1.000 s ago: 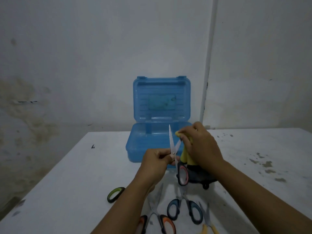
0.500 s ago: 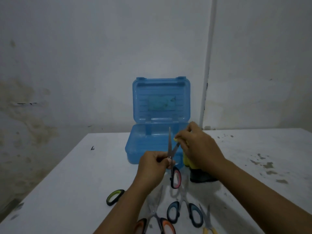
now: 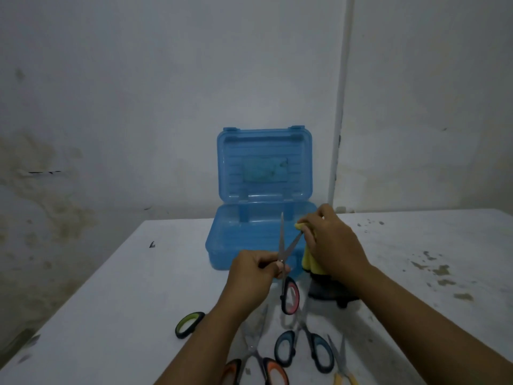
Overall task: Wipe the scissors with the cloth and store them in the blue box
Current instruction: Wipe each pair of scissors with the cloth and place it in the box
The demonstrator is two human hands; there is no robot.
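My left hand [image 3: 254, 270] grips a pair of pink-handled scissors [image 3: 286, 262] near the pivot, blades spread and pointing up, one handle loop hanging below. My right hand [image 3: 330, 243] holds a yellow and black cloth [image 3: 311, 262] and pinches it around the tip of the right blade. The blue box [image 3: 236, 240] stands open right behind the hands, its lid upright against the wall.
Several other scissors lie on the white table near me: orange-handled [image 3: 258, 362], blue-handled [image 3: 302, 345], yellow-handled [image 3: 341, 368], and a green handle loop [image 3: 188, 325] beside my left forearm. Stains mark the table's right side [image 3: 441, 270].
My right hand slid the cloth up along the right blade toward its tip, then shifted a little right. The scissors dropped slightly, then held.
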